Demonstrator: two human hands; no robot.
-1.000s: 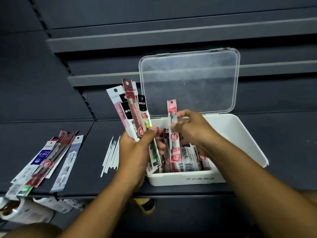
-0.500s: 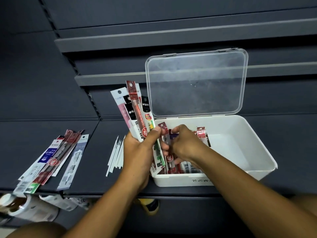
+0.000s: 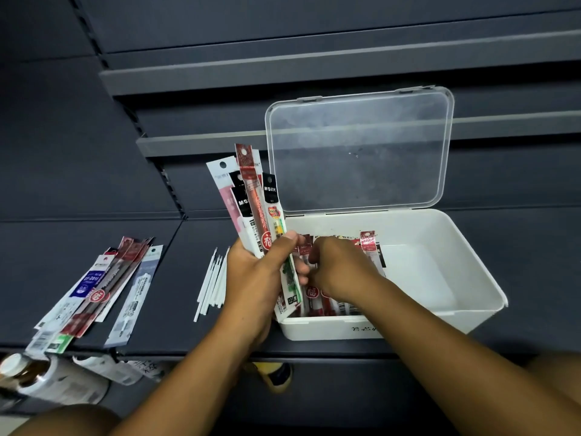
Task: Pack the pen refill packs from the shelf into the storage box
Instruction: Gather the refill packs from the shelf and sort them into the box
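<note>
My left hand (image 3: 251, 278) is shut on a fanned bundle of pen refill packs (image 3: 248, 196), held upright at the left edge of the white storage box (image 3: 471, 262). My right hand (image 3: 339, 269) reaches over the box, its curled fingertips pinching the bundle's lower right pack beside my left thumb. Several refill packs (image 3: 320, 305) lie side by side in the left part of the box, partly hidden under my right hand. A red-topped pack (image 3: 367, 243) leans just beyond my right hand. More refill packs (image 3: 100, 287) lie in a heap on the dark shelf to the left.
The box's clear lid (image 3: 358, 152) stands open against the shelf back. Loose white refill tubes (image 3: 210, 284) lie on the shelf between the heap and my left hand. Below the shelf's front edge are a bottle (image 3: 31, 379) and a yellow-and-black object (image 3: 273, 376).
My right hand held a red pack upright above the box, lowered it in among the others, then moved left to the bundle. My left hand kept the bundle where it was.
</note>
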